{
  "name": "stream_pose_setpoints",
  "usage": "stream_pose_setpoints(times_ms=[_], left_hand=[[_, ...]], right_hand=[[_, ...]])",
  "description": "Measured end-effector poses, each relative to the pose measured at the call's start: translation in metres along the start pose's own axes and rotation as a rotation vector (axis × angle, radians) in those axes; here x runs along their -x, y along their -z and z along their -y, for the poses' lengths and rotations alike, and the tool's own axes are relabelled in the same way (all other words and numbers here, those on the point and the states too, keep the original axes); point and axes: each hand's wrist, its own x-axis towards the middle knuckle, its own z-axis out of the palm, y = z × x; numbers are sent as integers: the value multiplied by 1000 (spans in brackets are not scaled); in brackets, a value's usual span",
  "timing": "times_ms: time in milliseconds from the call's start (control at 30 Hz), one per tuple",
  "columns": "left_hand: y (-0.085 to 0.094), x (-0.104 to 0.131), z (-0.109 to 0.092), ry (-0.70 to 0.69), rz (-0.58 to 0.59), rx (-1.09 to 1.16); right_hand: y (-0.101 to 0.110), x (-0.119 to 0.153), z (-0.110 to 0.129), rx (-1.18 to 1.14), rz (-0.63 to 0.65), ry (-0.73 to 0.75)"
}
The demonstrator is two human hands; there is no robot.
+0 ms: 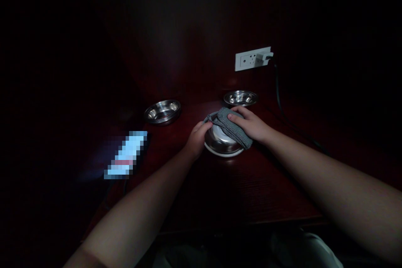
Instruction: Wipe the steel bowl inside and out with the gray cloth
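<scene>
Bowl [221,140] sits between both hands: left hand [196,137] grips its left edge, right hand [251,124] clasps cloth [234,131] over its right. Risk: one-sided rubbing could skid smooth metal loose, perhaps into the stack [162,112] beyond its left or the far bowl [240,99] behind it.

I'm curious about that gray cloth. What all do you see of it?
The gray cloth looks like woven fabric, with a coarser, speckled band along its near side. It is folded or bunched over the right part of a shiny metal bowl. The right hand rests on it, and a narrow end reaches left, close to the thumb of the left hand. Whether it is damp cannot be told in this dim light.
</scene>
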Motion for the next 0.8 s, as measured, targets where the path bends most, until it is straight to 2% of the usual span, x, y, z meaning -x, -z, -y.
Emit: stream_pose_setpoints(times_ms=[800], left_hand=[[-1,0,0,-1,-6,-12]], right_hand=[[1,0,-1,34,5,14]])
